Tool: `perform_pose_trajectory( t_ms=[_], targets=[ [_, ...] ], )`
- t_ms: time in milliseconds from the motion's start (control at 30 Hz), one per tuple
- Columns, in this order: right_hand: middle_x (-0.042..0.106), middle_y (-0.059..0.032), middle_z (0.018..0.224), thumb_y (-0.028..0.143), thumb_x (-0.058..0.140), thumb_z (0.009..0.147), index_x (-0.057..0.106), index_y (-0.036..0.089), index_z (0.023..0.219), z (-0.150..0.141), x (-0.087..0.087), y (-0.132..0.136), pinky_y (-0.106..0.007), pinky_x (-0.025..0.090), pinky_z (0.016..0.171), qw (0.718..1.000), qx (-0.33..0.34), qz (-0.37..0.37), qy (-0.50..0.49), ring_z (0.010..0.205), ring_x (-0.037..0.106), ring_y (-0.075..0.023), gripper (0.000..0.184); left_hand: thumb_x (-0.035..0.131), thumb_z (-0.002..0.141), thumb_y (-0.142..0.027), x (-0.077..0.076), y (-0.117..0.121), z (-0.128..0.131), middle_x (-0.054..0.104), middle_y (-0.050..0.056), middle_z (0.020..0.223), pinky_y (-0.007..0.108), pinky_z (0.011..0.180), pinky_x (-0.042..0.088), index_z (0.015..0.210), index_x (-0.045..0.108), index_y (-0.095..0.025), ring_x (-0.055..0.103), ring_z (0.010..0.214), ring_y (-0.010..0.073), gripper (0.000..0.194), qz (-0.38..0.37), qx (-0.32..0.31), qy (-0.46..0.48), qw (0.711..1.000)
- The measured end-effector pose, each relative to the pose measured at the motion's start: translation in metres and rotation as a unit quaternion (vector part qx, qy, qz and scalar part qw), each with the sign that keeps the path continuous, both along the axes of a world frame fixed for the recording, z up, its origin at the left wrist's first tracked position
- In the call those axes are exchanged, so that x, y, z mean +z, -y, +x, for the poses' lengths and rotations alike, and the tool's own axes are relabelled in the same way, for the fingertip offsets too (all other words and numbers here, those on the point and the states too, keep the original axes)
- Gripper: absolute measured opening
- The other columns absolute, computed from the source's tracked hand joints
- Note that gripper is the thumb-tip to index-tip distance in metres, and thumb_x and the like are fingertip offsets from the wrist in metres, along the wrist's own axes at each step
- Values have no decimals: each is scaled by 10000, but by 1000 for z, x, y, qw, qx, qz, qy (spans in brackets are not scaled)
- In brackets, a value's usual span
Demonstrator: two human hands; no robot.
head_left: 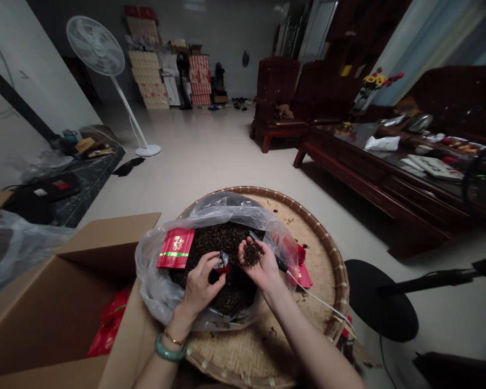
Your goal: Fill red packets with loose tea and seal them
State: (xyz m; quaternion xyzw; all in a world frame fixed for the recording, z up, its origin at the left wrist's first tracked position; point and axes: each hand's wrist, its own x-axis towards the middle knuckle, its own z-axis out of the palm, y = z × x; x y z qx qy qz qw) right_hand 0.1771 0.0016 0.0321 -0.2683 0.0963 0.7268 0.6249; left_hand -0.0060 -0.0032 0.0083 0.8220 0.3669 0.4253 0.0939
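A clear plastic bag (pixel 154 297) full of dark dried tea leaves (pixel 214 235) sits with its mouth spread wide on a round woven bamboo tray (pixel 251 356). Inside that opening, my left hand (pixel 202 286) pinches a small red packet (pixel 223 266) whose silver inside shows at the top. Close beside it, my right hand (pixel 263 270), palm up, cups a small heap of tea leaves (pixel 251 254). Behind the right hand lies a dark tool (pixel 281 263) with a white cord, partly hidden. A flat red packet (pixel 176 248) rests on the bag's left side.
An open cardboard box (pixel 36 302) with red packets (pixel 111 321) in it stands at left. More red packets (pixel 303 273) lie on the tray's right side, among scattered leaves. A black round stand base (pixel 383 300) is to the right, near a dark wooden table (pixel 356 183). A white fan (pixel 132 116) stands farther back.
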Motion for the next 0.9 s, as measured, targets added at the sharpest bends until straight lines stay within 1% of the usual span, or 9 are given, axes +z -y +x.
perform_pose_trajectory(
  t_ms=[67, 233, 333, 433, 533, 600, 733, 833, 900],
  targets=[
    [669, -34, 732, 194, 495, 790, 616, 173, 748, 0, 12, -1, -297, 558, 720, 1000, -10, 9, 5, 713, 638, -134, 130, 552, 771, -123, -1, 1, 2, 612, 88, 1102, 307, 784, 558, 1049, 502, -214, 638, 957, 187, 297, -9, -15, -12, 1000],
    [668, -27, 748, 268, 513, 776, 608, 195, 764, -15, 39, -2, -384, 538, 772, 994, -20, 82, 69, 751, 634, -172, 121, 539, 758, -108, -1, 3, 8, 600, 97, 1147, 318, 801, 553, 1069, 490, -215, 627, 1002, 198, 333, -33, -32, -39, 998],
    [662, -18, 740, 308, 523, 768, 615, 194, 752, -28, 44, -1, -366, 514, 798, 985, -24, 120, 126, 743, 631, -170, 147, 552, 755, -116, -3, 3, 10, 597, 98, 1160, 328, 813, 552, 1077, 487, -215, 621, 1020, 208, 342, -33, -19, -42, 998],
    [663, -10, 760, 334, 517, 780, 627, 197, 741, -38, 41, 2, -339, 489, 819, 968, -45, 156, 190, 760, 626, -163, 180, 560, 757, -121, -5, 2, 10, 596, 100, 1154, 332, 831, 549, 1096, 473, -213, 615, 1031, 210, 362, -28, -11, -35, 999],
    [663, -10, 799, 366, 499, 805, 645, 201, 767, -42, 33, 4, -335, 465, 845, 939, -68, 195, 274, 805, 616, -167, 223, 567, 762, -133, -7, 2, 10, 596, 98, 1136, 337, 842, 546, 1100, 466, -215, 614, 1028, 209, 362, -30, -8, -33, 999],
    [663, -16, 833, 404, 470, 832, 661, 205, 810, -42, 27, 5, -333, 449, 861, 909, -68, 224, 345, 847, 606, -176, 277, 567, 765, -142, -8, 2, 10, 597, 97, 1127, 341, 845, 545, 1102, 465, -215, 616, 1024, 210, 360, -27, -5, -31, 999],
    [665, -34, 931, 475, 397, 880, 673, 212, 915, -40, 18, 6, -329, 410, 909, 844, -23, 248, 475, 935, 579, -187, 382, 583, 754, -149, -10, 2, 11, 600, 107, 1119, 341, 825, 552, 1108, 464, -205, 623, 1012, 220, 377, -15, 3, -30, 999],
    [661, -41, 1016, 458, 376, 892, 667, 211, 978, -35, 18, 9, -337, 382, 952, 814, 13, 253, 523, 1004, 562, -195, 391, 589, 746, -141, -11, 2, 10, 601, 106, 1118, 342, 822, 553, 1107, 463, -208, 624, 1010, 223, 388, -19, 4, -28, 999],
    [651, -40, 1073, 382, 394, 884, 655, 212, 1016, -29, 20, 11, -347, 369, 979, 796, 49, 266, 541, 1056, 549, -199, 338, 587, 747, -138, -10, 2, 9, 603, 106, 1114, 340, 824, 553, 1106, 461, -207, 623, 1009, 221, 388, -22, 4, -21, 1000]
  ],
)
